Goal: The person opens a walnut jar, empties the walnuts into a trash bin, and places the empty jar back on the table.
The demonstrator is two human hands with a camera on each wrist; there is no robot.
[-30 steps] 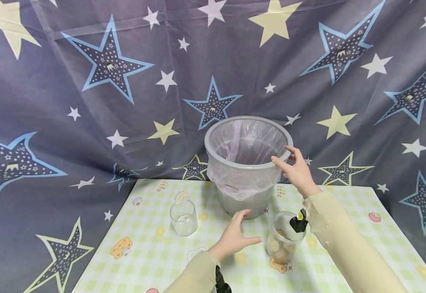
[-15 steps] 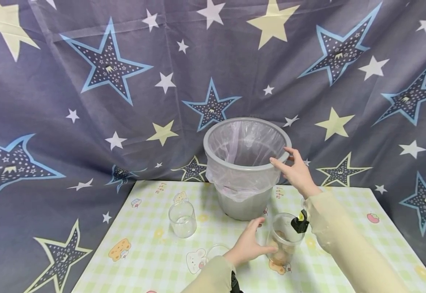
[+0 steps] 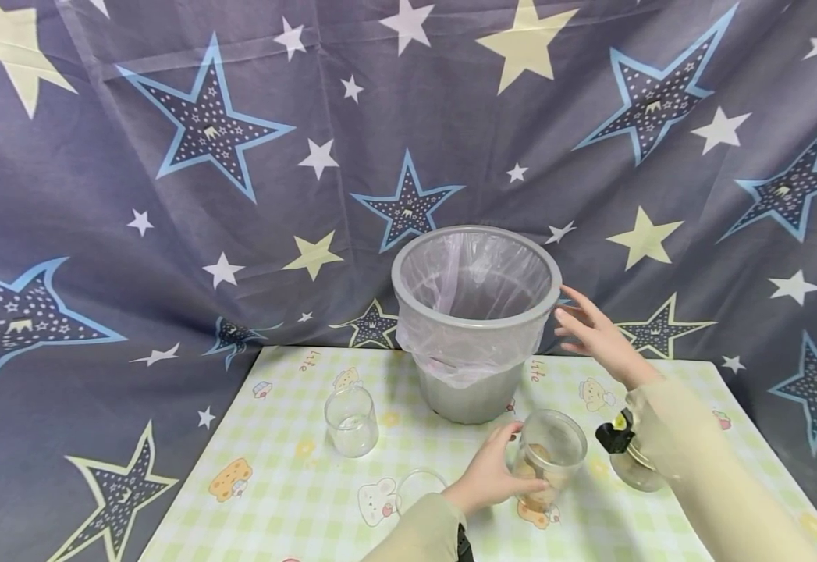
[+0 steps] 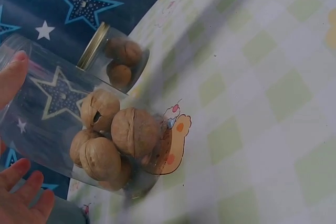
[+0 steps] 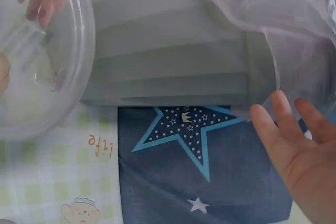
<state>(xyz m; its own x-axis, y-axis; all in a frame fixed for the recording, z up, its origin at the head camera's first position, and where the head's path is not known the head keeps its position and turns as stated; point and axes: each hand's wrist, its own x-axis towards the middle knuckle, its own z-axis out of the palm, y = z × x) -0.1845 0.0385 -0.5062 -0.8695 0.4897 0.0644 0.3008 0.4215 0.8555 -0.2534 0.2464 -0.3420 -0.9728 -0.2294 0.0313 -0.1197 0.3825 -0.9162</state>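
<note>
My left hand [image 3: 487,474] holds a clear jar [image 3: 568,446] by its left side, thumb in front and fingers behind. Several walnuts [image 4: 134,132] lie at the bottom of that jar, whose mouth is uncovered. Behind it stands a grey trash bin [image 3: 470,322], lined with a thin translucent bag [image 3: 474,355] folded over the rim. Just off the bin's right edge is my right hand [image 3: 601,337], its fingers spread and holding nothing. The right wrist view shows these fingertips [image 5: 280,100] close to the bag's hanging edge.
An uncovered clear jar [image 3: 352,425] stands left of the bin. A round clear piece [image 3: 422,485] lies partly behind the left sleeve. Under the right forearm is a gold-lidded jar [image 4: 118,59] with brown nuts. A starry curtain [image 3: 169,234] hangs behind the checked tabletop [image 3: 296,499].
My left hand has moved right and taken hold of the walnut jar, which now leans slightly. My right hand has let go of the bin's rim and drawn back to the right.
</note>
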